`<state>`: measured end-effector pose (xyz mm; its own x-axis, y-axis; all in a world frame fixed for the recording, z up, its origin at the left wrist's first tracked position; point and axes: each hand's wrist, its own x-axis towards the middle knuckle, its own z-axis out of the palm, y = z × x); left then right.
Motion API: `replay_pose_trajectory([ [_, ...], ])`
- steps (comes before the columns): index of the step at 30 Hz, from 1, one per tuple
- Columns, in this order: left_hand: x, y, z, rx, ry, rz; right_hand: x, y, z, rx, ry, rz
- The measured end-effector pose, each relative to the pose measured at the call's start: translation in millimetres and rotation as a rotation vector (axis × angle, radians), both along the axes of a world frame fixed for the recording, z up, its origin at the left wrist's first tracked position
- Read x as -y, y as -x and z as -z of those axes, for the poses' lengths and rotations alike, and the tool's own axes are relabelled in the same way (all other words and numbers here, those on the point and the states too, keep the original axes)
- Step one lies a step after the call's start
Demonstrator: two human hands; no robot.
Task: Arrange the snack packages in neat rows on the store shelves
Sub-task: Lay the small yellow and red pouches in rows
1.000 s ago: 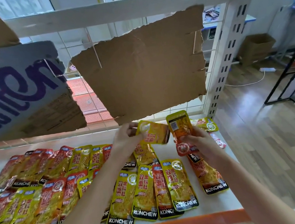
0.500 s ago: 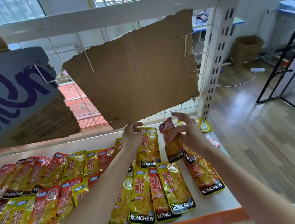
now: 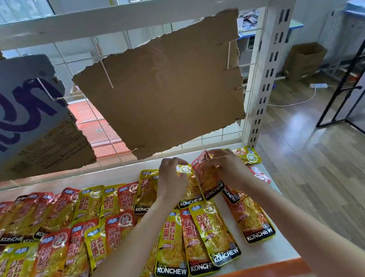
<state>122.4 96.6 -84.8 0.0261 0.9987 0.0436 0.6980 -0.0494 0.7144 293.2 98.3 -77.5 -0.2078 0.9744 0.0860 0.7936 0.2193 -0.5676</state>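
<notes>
Yellow and red packs (image 3: 52, 244) lie in two overlapping rows across the left of the white shelf (image 3: 271, 251), their KONCHEW ends toward me, the back row lapping over the tops of the front one. Above them a printed board (image 3: 13, 117) and a torn cardboard sheet (image 3: 166, 87) hang on the wire grid (image 3: 97, 130) behind the shelf. My left hand (image 3: 171, 181) reaches to the back row with its fingers curled over the top of a yellow pack (image 3: 189, 189) and pinches it there; that pack lies on the shelf, in line with the row. Just beside it, my right hand (image 3: 228, 169) pinches the top corner of a red pack (image 3: 208, 179), which leans against the yellow one, its lower end down on the shelf. My two hands sit close together, not quite touching. Below my wrists, four more packs (image 3: 203, 239) lie side by side at the front edge. Behind my right hand a few loose packs (image 3: 251, 157) lie in the far right corner. Further right is wooden floor (image 3: 331, 177), with a brown box (image 3: 304, 61) standing against the wall.
</notes>
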Motion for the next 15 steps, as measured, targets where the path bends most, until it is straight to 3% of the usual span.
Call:
replay_pose_trajectory([
  [6,25.5,-9.1,9.0,-0.096,-0.074,0.202,8.6,-21.5,13.0,-0.074,-0.002,0.251],
  [12,37.8,-21.1,13.8,-0.265,-0.094,0.371,24.3,-40.2,22.4,0.234,0.115,0.261],
  [15,44.9,-21.9,16.2,-0.411,-0.072,0.451,34.3,-42.7,22.8,0.272,0.186,0.220],
])
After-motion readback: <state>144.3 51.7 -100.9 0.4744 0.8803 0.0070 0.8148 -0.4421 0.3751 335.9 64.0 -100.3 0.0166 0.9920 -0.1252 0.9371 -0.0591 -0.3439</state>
